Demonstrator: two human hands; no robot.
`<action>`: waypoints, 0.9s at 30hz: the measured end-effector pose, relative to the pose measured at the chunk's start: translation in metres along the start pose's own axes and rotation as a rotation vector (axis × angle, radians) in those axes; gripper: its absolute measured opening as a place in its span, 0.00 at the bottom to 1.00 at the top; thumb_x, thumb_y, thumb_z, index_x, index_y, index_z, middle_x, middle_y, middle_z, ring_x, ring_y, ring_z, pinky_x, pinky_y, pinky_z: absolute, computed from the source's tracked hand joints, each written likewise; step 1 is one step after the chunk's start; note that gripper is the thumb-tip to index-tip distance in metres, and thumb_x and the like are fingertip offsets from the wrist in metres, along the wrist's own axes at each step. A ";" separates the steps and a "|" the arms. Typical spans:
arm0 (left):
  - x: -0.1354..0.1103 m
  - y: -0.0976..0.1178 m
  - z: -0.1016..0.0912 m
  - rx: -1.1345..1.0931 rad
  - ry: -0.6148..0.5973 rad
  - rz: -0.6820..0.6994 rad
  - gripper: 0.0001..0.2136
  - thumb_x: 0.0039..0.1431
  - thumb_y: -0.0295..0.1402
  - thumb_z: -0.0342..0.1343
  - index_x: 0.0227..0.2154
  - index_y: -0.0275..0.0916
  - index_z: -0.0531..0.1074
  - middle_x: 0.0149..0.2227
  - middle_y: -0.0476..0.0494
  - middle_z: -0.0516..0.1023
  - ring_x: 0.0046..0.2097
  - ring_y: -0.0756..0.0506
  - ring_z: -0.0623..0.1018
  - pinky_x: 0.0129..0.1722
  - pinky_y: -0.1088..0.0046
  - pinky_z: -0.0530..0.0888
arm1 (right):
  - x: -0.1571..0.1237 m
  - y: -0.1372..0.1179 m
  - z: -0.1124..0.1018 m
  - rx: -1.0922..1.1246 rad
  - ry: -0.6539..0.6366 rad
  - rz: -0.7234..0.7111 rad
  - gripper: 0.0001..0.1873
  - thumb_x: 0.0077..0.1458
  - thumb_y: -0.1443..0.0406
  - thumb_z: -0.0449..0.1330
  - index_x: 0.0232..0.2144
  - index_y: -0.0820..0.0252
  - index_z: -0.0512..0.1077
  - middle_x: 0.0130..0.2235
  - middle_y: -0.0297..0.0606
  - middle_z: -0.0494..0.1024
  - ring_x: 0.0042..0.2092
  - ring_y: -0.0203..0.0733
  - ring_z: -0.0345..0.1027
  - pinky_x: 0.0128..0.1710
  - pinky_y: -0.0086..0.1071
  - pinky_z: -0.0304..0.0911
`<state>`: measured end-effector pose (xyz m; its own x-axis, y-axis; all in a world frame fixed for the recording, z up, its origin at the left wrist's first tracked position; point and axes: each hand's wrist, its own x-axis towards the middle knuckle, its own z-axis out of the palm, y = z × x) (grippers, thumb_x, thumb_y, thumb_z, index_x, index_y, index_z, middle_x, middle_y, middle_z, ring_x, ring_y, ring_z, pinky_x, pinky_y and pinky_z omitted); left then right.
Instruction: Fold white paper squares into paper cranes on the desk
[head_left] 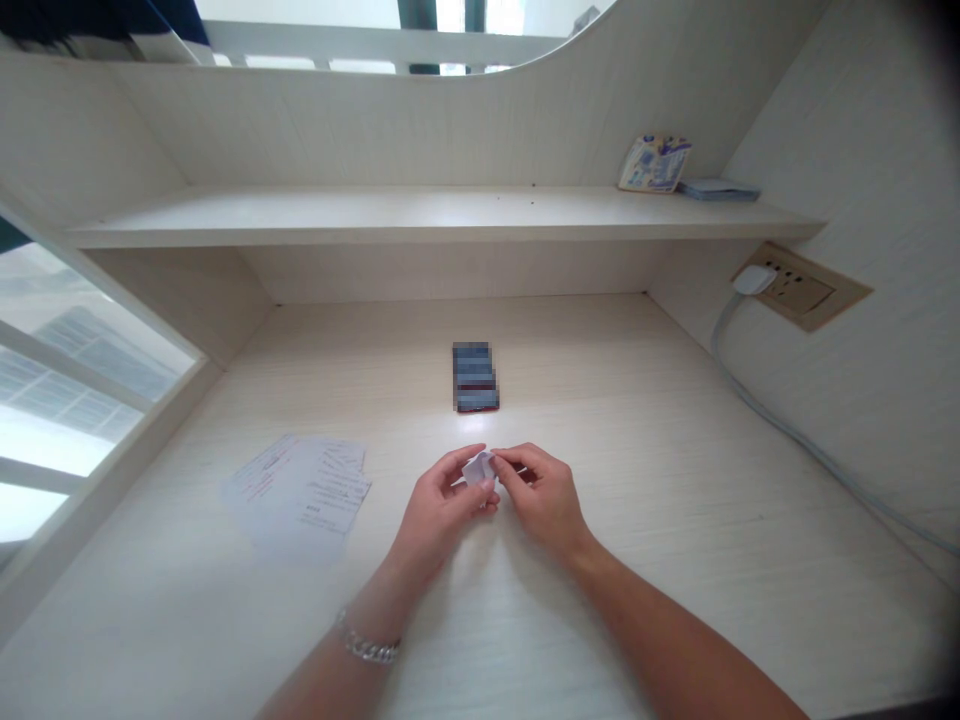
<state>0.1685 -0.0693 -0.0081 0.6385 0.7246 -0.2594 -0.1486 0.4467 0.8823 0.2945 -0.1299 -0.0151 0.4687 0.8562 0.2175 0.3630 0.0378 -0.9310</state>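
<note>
Pale desktop (660, 480) spreads under 1 shelf (375, 212), hands (439, 500) (546, 492) pinching paper (477, 468).

White plug (754, 280) in wall socket (817, 296), seemingly a packet (655, 165) on shelf (375, 212)

paper (477, 467): white | sheets (296, 495): white, partly red-lettered | bracelet (369, 650): silver | desk (645, 420): cream, grained

Fingers of the left hand (446, 497) and right hand (545, 495) hide parts of the small white paper (478, 467). The phone's (475, 377) screen is pixelated past reading. Writing on the loose sheets (300, 490) is too small and blurred to read. The right edge cuts off the grey cable (806, 453); the bottom edge, both forearms (660, 625).
</note>
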 end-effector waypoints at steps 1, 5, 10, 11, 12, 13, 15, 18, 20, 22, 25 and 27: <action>0.001 -0.001 0.000 0.031 0.018 0.012 0.22 0.47 0.28 0.61 0.46 0.34 0.67 0.36 0.41 0.75 0.31 0.48 0.76 0.35 0.68 0.74 | 0.000 0.000 0.000 -0.013 -0.005 -0.006 0.09 0.54 0.65 0.56 0.33 0.60 0.76 0.33 0.39 0.76 0.33 0.38 0.70 0.29 0.28 0.65; 0.004 -0.005 -0.003 0.076 0.040 0.024 0.22 0.46 0.30 0.62 0.46 0.32 0.68 0.31 0.42 0.76 0.30 0.48 0.76 0.33 0.70 0.73 | 0.000 0.000 0.000 -0.018 -0.014 0.006 0.09 0.53 0.65 0.56 0.32 0.60 0.76 0.32 0.39 0.77 0.33 0.39 0.70 0.29 0.29 0.65; 0.004 -0.005 -0.004 0.070 0.049 0.008 0.23 0.44 0.31 0.63 0.46 0.33 0.69 0.33 0.41 0.77 0.30 0.47 0.77 0.33 0.69 0.74 | 0.001 0.001 0.000 0.029 -0.017 0.049 0.10 0.53 0.63 0.56 0.33 0.59 0.77 0.33 0.40 0.78 0.34 0.40 0.71 0.30 0.30 0.65; 0.003 -0.005 -0.004 0.075 0.056 0.003 0.23 0.43 0.31 0.63 0.46 0.33 0.69 0.34 0.41 0.77 0.30 0.47 0.77 0.33 0.69 0.74 | 0.001 0.002 0.000 0.033 -0.020 0.055 0.10 0.53 0.63 0.56 0.33 0.59 0.77 0.33 0.40 0.78 0.34 0.40 0.71 0.31 0.30 0.65; 0.003 -0.005 -0.004 0.082 0.064 0.001 0.24 0.43 0.31 0.64 0.45 0.33 0.69 0.35 0.41 0.77 0.30 0.47 0.77 0.33 0.69 0.74 | 0.002 0.002 -0.001 0.036 -0.022 0.059 0.10 0.52 0.63 0.56 0.33 0.59 0.77 0.33 0.40 0.78 0.33 0.40 0.71 0.31 0.31 0.65; 0.003 -0.004 -0.004 0.091 0.069 0.000 0.24 0.43 0.31 0.64 0.45 0.33 0.69 0.35 0.40 0.77 0.30 0.47 0.77 0.33 0.69 0.74 | 0.002 0.002 -0.001 0.039 -0.027 0.061 0.10 0.52 0.63 0.56 0.33 0.59 0.77 0.33 0.40 0.78 0.34 0.40 0.71 0.31 0.31 0.66; 0.003 -0.004 -0.004 0.109 0.072 0.004 0.23 0.44 0.31 0.63 0.46 0.33 0.69 0.35 0.40 0.77 0.29 0.47 0.77 0.33 0.69 0.74 | 0.002 0.003 -0.001 0.051 -0.040 0.066 0.10 0.52 0.64 0.57 0.33 0.59 0.77 0.34 0.40 0.78 0.34 0.41 0.71 0.32 0.31 0.66; 0.004 -0.004 -0.004 0.128 0.058 0.021 0.22 0.44 0.31 0.63 0.45 0.32 0.69 0.35 0.39 0.77 0.29 0.48 0.77 0.32 0.70 0.74 | 0.002 0.004 -0.001 0.089 -0.074 0.093 0.09 0.49 0.64 0.59 0.34 0.60 0.76 0.34 0.40 0.78 0.34 0.41 0.71 0.32 0.31 0.66; 0.004 -0.004 -0.004 0.136 0.052 0.026 0.22 0.44 0.30 0.63 0.45 0.32 0.69 0.35 0.39 0.77 0.29 0.48 0.76 0.32 0.70 0.74 | 0.002 0.004 0.000 0.120 -0.085 0.130 0.10 0.48 0.64 0.60 0.34 0.61 0.76 0.33 0.40 0.78 0.33 0.41 0.71 0.32 0.32 0.67; 0.003 -0.004 -0.003 0.142 0.059 0.023 0.22 0.44 0.30 0.63 0.45 0.32 0.68 0.36 0.39 0.77 0.29 0.48 0.76 0.32 0.69 0.75 | 0.003 0.006 0.000 0.149 -0.076 0.166 0.10 0.47 0.64 0.61 0.33 0.61 0.76 0.32 0.40 0.79 0.33 0.41 0.72 0.32 0.32 0.67; 0.003 -0.003 -0.001 0.154 0.081 0.012 0.22 0.44 0.29 0.62 0.45 0.31 0.68 0.34 0.40 0.77 0.30 0.47 0.77 0.33 0.67 0.75 | 0.004 0.010 0.001 0.210 -0.059 0.216 0.09 0.44 0.64 0.62 0.30 0.63 0.76 0.30 0.41 0.79 0.31 0.41 0.72 0.32 0.33 0.67; 0.002 -0.002 0.000 0.164 0.091 0.007 0.22 0.43 0.28 0.62 0.45 0.31 0.68 0.33 0.41 0.77 0.29 0.47 0.77 0.33 0.67 0.75 | 0.004 0.012 0.001 0.251 -0.057 0.241 0.09 0.43 0.64 0.63 0.29 0.64 0.76 0.29 0.42 0.79 0.31 0.42 0.72 0.31 0.33 0.67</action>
<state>0.1704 -0.0687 -0.0104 0.5659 0.7752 -0.2808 -0.0230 0.3552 0.9345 0.2997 -0.1249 -0.0253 0.4681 0.8832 -0.0276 0.0348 -0.0496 -0.9982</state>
